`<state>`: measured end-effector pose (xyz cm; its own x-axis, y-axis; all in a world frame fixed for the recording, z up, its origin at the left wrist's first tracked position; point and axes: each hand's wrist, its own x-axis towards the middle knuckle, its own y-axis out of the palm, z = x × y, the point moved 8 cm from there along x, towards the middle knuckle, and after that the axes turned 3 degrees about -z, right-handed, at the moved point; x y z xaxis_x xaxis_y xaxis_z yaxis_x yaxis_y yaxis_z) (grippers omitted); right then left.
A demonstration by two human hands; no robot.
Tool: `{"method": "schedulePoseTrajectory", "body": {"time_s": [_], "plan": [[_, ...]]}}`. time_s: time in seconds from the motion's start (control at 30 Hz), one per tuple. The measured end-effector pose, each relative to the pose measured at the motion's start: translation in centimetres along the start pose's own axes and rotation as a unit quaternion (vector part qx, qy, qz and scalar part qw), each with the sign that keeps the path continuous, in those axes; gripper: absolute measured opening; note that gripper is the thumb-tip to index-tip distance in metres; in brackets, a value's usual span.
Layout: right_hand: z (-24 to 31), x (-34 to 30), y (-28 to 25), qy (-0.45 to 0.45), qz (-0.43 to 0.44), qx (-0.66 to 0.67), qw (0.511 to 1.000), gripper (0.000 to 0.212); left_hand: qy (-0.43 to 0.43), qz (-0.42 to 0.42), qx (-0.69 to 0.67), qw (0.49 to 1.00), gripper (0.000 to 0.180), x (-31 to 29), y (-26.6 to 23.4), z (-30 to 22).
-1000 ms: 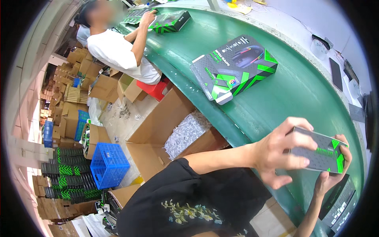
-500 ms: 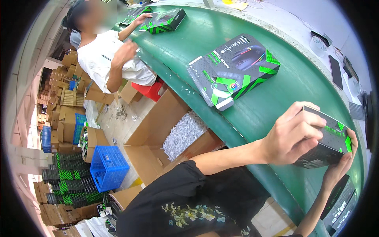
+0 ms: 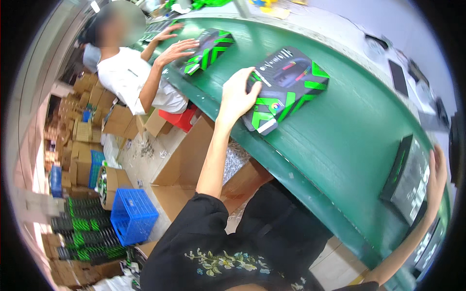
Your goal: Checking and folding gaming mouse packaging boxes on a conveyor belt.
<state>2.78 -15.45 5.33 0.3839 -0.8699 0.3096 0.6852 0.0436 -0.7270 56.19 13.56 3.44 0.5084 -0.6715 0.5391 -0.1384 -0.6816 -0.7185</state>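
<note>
While the left hand [image 3: 238, 94] reaches across to a mouse box [image 3: 291, 87] lying face up on the green table [image 3: 335, 140], the right hand [image 3: 438, 169] is at the outer side of a dark box [image 3: 411, 180] that stands near the right end. The left thumb and fingers are apart in a loose curve at the near edge of the mouse box; whether they pinch it or only rest there, I cannot tell. The right fingers are bent along the dark box's far edge, and whether they grip it is also unclear. As for how far things are, a small flap [image 3: 267, 127] juts from the mouse box's near corner, so this one seems not yet closed. The dark box looks shut on the sides that show, so it is probably further along, though its far end is hidden. More packages [image 3: 430, 247] lie beyond the right forearm, too cut off to judge. Farther up, a co-worker in a white shirt [image 3: 124, 72] has both hands near another box [image 3: 212, 48]. On the floor, stacked boxes [image 3: 87, 225] stand beside a blue crate [image 3: 133, 216].
</note>
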Motion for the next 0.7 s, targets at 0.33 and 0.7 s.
{"method": "schedulePoseTrajectory", "body": {"time_s": [0.33, 0.7], "plan": [[20.2, -8.0, 15.3, -0.113, 0.245, 0.193, 0.943, 0.040, -0.069, 0.142, -0.152, 0.976, 0.051, -6.0, 1.1, -9.0], [19.0, -7.6, 16.3, -0.068, 0.225, 0.249, 0.940, 0.017, -0.156, 0.253, -0.257, 0.919, 0.020, -7.4, 0.2, -6.2]]}}
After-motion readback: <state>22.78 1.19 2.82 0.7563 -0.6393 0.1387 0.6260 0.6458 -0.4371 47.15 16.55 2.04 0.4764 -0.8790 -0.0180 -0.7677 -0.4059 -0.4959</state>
